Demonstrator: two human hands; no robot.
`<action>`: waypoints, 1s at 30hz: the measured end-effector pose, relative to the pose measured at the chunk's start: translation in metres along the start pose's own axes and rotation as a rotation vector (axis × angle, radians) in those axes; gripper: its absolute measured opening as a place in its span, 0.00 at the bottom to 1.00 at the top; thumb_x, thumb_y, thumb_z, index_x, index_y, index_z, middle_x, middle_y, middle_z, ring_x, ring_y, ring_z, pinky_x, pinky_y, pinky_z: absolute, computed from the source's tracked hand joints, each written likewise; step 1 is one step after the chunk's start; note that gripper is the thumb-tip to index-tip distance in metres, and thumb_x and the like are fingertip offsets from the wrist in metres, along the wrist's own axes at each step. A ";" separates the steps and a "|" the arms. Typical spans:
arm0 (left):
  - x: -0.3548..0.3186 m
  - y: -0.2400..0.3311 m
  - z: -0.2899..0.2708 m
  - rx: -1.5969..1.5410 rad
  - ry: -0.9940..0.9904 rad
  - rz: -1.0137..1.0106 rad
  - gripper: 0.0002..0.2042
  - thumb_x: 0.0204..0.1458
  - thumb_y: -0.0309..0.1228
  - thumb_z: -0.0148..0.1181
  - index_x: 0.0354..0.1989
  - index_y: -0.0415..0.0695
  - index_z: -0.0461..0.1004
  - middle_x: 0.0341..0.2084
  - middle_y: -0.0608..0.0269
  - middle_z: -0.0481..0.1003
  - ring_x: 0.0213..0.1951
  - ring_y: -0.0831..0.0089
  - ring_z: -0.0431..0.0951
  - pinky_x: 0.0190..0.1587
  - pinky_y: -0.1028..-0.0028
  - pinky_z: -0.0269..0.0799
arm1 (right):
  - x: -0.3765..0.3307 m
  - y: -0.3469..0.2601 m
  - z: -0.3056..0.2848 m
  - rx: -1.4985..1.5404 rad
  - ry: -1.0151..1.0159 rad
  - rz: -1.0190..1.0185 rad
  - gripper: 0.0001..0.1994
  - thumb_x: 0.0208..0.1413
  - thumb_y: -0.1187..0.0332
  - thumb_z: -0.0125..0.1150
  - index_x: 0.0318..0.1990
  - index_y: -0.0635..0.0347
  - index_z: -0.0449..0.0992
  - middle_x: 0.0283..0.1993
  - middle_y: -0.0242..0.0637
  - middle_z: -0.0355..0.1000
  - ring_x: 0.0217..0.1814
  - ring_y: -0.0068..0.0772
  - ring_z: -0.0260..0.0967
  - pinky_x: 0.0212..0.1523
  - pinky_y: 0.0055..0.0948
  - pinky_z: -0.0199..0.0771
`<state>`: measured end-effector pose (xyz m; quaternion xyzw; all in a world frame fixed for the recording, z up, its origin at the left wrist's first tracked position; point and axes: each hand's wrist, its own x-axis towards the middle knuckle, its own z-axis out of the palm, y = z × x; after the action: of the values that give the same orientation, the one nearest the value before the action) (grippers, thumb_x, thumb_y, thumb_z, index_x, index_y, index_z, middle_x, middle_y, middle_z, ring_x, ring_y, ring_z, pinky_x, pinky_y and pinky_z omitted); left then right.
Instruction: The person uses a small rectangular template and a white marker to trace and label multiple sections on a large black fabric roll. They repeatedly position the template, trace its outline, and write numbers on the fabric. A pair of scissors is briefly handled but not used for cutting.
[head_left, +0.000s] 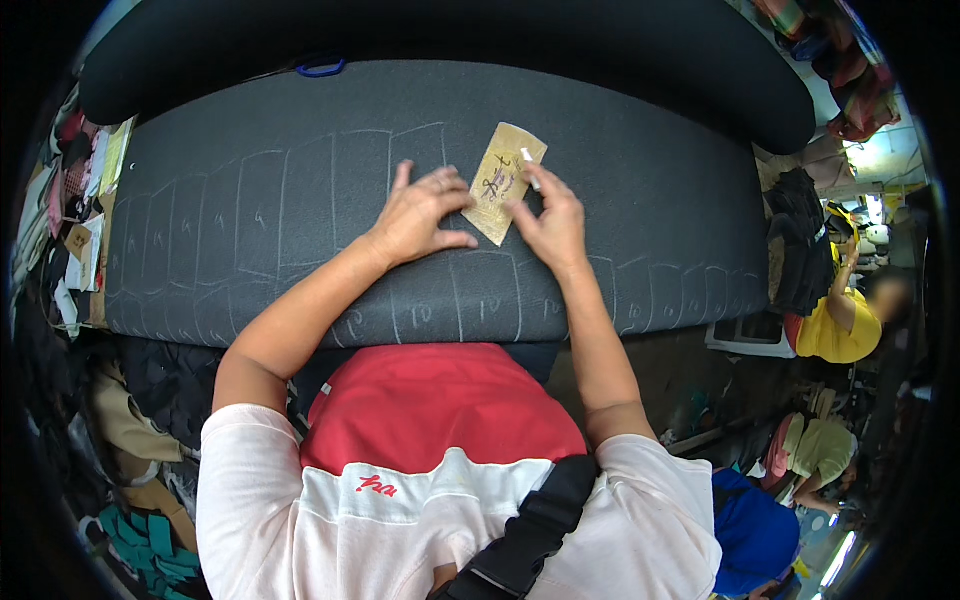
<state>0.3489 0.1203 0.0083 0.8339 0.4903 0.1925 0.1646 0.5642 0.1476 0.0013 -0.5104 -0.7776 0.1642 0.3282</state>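
A tan cardboard pattern piece (505, 180) with handwriting lies on dark grey fabric (300, 220) spread over a table. My left hand (420, 215) rests flat on the fabric, its fingertips pressing the card's left edge. My right hand (550, 215) sits at the card's right edge and pinches a small white piece of chalk (529, 165) against it. Rows of white chalk outlines cover the fabric, several of them numbered, running across its left and lower parts.
A thick black roll of cloth (450, 40) lies along the far edge. Stacked cut pieces and paper (75, 210) sit at the left. Dark and green cloth (150, 540) is piled lower left. A person in yellow (840, 320) works at the right.
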 end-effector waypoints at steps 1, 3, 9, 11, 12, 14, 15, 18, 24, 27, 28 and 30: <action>0.001 -0.006 0.005 0.053 0.015 -0.124 0.31 0.36 0.51 0.68 0.50 0.51 0.73 0.55 0.57 0.67 0.63 0.63 0.58 0.59 0.34 0.44 | -0.002 0.002 0.005 -0.123 -0.104 -0.035 0.26 0.43 0.66 0.65 0.54 0.57 0.70 0.52 0.50 0.70 0.58 0.45 0.65 0.58 0.45 0.61; 0.010 -0.020 0.008 0.137 0.033 -0.235 0.39 0.32 0.58 0.67 0.58 0.63 0.66 0.64 0.52 0.52 0.68 0.53 0.43 0.56 0.26 0.36 | -0.001 0.003 0.013 -0.057 -0.196 -0.099 0.28 0.43 0.64 0.66 0.56 0.55 0.69 0.54 0.50 0.68 0.62 0.43 0.61 0.62 0.48 0.54; 0.018 -0.024 0.007 0.178 -0.108 -0.379 0.48 0.21 0.69 0.64 0.61 0.73 0.61 0.67 0.47 0.43 0.68 0.45 0.34 0.55 0.24 0.29 | 0.018 -0.002 0.014 0.056 -0.178 -0.143 0.20 0.47 0.65 0.63 0.49 0.58 0.74 0.44 0.51 0.74 0.49 0.41 0.71 0.49 0.39 0.68; 0.020 -0.020 0.008 0.186 -0.141 -0.419 0.48 0.21 0.69 0.64 0.61 0.74 0.60 0.67 0.47 0.42 0.68 0.46 0.33 0.55 0.24 0.29 | 0.031 -0.002 0.016 0.236 -0.116 0.136 0.13 0.50 0.67 0.61 0.43 0.61 0.78 0.34 0.49 0.76 0.37 0.39 0.77 0.37 0.33 0.74; 0.022 -0.018 0.008 0.174 -0.142 -0.441 0.48 0.21 0.68 0.64 0.61 0.74 0.60 0.67 0.47 0.41 0.68 0.46 0.32 0.54 0.24 0.27 | 0.044 -0.002 0.023 0.225 0.088 0.044 0.08 0.52 0.70 0.58 0.35 0.63 0.80 0.24 0.46 0.75 0.22 0.34 0.75 0.22 0.28 0.71; 0.024 -0.015 0.009 0.156 -0.135 -0.452 0.48 0.20 0.68 0.65 0.61 0.74 0.61 0.67 0.47 0.42 0.68 0.45 0.32 0.54 0.23 0.26 | 0.065 -0.002 0.029 0.254 0.019 0.088 0.10 0.50 0.69 0.58 0.36 0.64 0.79 0.27 0.49 0.75 0.26 0.40 0.76 0.28 0.31 0.73; 0.025 -0.015 0.009 0.148 -0.130 -0.454 0.48 0.20 0.68 0.66 0.60 0.74 0.61 0.67 0.46 0.42 0.68 0.45 0.32 0.54 0.23 0.26 | 0.075 -0.003 0.036 0.282 0.017 0.044 0.10 0.50 0.69 0.57 0.36 0.64 0.79 0.27 0.50 0.75 0.28 0.42 0.76 0.31 0.33 0.74; 0.024 -0.017 0.010 0.109 -0.108 -0.448 0.48 0.19 0.67 0.67 0.59 0.73 0.63 0.67 0.46 0.43 0.68 0.45 0.32 0.55 0.24 0.24 | 0.100 -0.012 0.052 0.181 -0.076 0.025 0.11 0.50 0.69 0.54 0.37 0.63 0.80 0.28 0.45 0.77 0.29 0.37 0.77 0.36 0.31 0.75; 0.021 -0.017 0.010 0.110 -0.069 -0.444 0.49 0.15 0.65 0.69 0.58 0.71 0.65 0.67 0.48 0.44 0.68 0.46 0.34 0.56 0.25 0.24 | 0.108 -0.008 0.030 -0.163 -0.197 0.193 0.09 0.45 0.67 0.59 0.32 0.59 0.82 0.31 0.48 0.76 0.35 0.45 0.76 0.44 0.39 0.73; 0.021 -0.015 0.010 0.137 -0.068 -0.455 0.49 0.16 0.65 0.69 0.59 0.71 0.65 0.67 0.49 0.44 0.68 0.46 0.34 0.56 0.25 0.26 | 0.106 0.004 0.016 -0.170 -0.165 0.249 0.08 0.44 0.68 0.60 0.30 0.59 0.82 0.30 0.49 0.76 0.34 0.47 0.75 0.42 0.41 0.74; 0.022 -0.015 0.011 0.146 -0.075 -0.454 0.49 0.16 0.65 0.69 0.59 0.72 0.65 0.67 0.49 0.44 0.68 0.46 0.35 0.56 0.25 0.26 | 0.102 0.005 0.016 -0.176 -0.139 0.177 0.08 0.44 0.68 0.59 0.30 0.60 0.81 0.29 0.50 0.76 0.34 0.49 0.75 0.42 0.41 0.74; 0.022 -0.016 0.012 0.160 -0.063 -0.445 0.49 0.16 0.65 0.68 0.59 0.72 0.65 0.67 0.49 0.44 0.68 0.46 0.35 0.56 0.25 0.27 | 0.085 0.001 0.018 -0.196 -0.115 0.029 0.08 0.45 0.69 0.57 0.29 0.61 0.81 0.29 0.52 0.74 0.34 0.53 0.74 0.41 0.42 0.74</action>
<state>0.3527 0.1458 -0.0059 0.7214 0.6702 0.0857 0.1516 0.5301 0.2267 0.0164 -0.5411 -0.8000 0.1211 0.2291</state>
